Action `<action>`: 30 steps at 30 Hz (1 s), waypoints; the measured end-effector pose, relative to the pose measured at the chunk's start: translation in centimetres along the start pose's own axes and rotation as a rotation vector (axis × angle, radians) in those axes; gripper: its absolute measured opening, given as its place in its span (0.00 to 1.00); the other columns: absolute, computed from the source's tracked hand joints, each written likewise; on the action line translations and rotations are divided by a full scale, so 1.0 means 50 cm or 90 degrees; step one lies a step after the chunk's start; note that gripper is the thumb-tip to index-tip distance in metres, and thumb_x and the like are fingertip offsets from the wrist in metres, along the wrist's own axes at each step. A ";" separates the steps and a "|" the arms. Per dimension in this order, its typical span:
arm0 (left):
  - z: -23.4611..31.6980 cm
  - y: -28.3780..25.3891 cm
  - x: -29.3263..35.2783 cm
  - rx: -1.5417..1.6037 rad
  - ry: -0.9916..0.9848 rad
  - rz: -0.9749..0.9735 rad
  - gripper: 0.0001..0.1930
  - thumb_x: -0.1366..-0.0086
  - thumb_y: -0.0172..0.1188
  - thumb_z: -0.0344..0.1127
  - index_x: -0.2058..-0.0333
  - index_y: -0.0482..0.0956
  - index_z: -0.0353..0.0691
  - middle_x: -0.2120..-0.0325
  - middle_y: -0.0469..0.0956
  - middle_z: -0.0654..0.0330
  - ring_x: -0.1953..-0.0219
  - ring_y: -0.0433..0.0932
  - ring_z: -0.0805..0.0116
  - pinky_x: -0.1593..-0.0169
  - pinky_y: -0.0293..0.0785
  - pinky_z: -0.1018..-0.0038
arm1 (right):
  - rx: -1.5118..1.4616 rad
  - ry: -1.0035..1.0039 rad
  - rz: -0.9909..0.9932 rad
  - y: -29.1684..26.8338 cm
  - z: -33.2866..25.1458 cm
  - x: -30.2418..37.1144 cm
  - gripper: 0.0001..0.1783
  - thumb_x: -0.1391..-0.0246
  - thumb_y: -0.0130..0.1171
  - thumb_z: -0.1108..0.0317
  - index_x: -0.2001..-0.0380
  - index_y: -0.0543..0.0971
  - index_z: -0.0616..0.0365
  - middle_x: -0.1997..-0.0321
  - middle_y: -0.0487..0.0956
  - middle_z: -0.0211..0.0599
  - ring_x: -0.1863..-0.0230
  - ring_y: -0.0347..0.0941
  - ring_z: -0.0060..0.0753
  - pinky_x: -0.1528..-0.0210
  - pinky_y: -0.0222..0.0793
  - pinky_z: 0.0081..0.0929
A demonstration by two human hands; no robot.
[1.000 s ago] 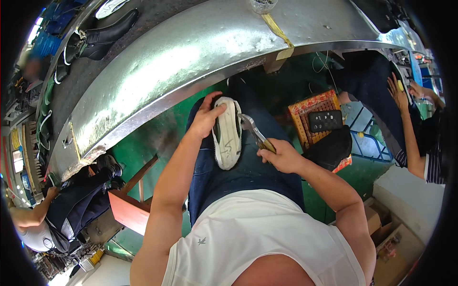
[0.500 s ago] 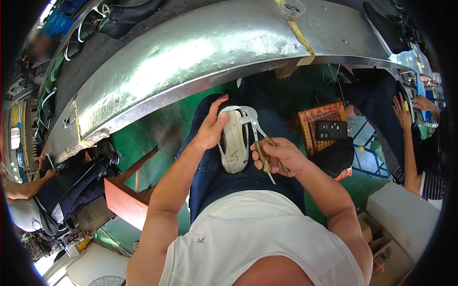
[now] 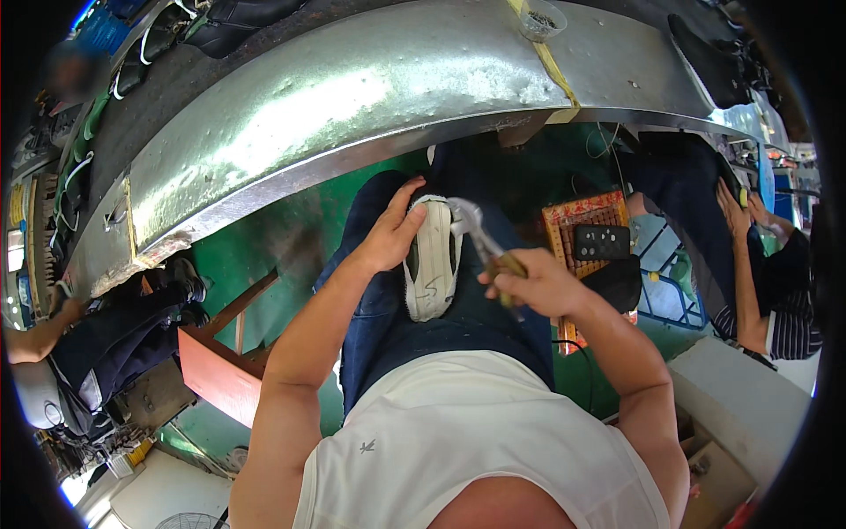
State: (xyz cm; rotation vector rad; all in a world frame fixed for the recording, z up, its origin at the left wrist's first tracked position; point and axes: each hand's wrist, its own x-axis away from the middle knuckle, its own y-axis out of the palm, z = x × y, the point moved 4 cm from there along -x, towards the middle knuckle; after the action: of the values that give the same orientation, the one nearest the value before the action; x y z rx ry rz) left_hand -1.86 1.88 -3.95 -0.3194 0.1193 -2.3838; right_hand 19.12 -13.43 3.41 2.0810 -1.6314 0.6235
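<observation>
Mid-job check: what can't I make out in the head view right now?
All in the head view:
- Pliers: motion blur; whether the jaws touch the shoe can't be told.
- Pliers' handles: blurred, partly covered by the right grip.
- Shoe's lap-facing side: hidden behind its upturned sole.
- Left grip: some fingers hidden by the hand and shoe.
- Bits in the clear cup: too small to identify.
- Fan: cut off by the lower edge.

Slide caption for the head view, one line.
Left hand holds a pale-bottomed shoe over the lap; right hand grips pincers beside it, near a metal-covered bench.
</observation>
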 end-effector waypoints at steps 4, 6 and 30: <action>-0.003 0.006 -0.004 -0.025 0.017 -0.005 0.30 0.23 0.45 0.49 0.31 0.57 0.35 0.30 0.57 0.44 0.27 0.54 0.51 0.27 0.50 0.66 | -0.096 0.007 -0.032 0.033 0.033 -0.036 0.10 0.36 0.55 0.70 0.55 0.78 0.64 0.61 0.81 0.36 0.65 0.75 0.20 0.63 0.73 0.23; 0.001 0.006 -0.003 -0.044 0.002 -0.002 0.30 0.23 0.46 0.48 0.31 0.57 0.36 0.30 0.57 0.44 0.27 0.56 0.51 0.28 0.52 0.66 | -0.137 0.065 -0.058 0.031 0.030 -0.046 0.17 0.33 0.56 0.65 0.46 0.75 0.64 0.53 0.81 0.41 0.60 0.78 0.26 0.58 0.76 0.26; 0.114 0.024 0.120 0.045 0.125 0.123 0.33 0.34 0.54 0.17 0.31 0.57 0.37 0.36 0.67 0.52 0.36 0.68 0.66 0.33 0.61 0.72 | 0.105 -0.198 0.270 0.040 0.027 -0.067 0.21 0.30 0.51 0.55 0.48 0.74 0.63 0.58 0.80 0.33 0.61 0.76 0.22 0.58 0.72 0.23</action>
State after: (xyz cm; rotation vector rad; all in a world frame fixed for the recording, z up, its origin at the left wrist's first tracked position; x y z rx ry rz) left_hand -3.86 -3.03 2.51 -0.0375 0.1497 -2.2167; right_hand 16.58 -12.02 0.50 2.0329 -2.3039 0.6037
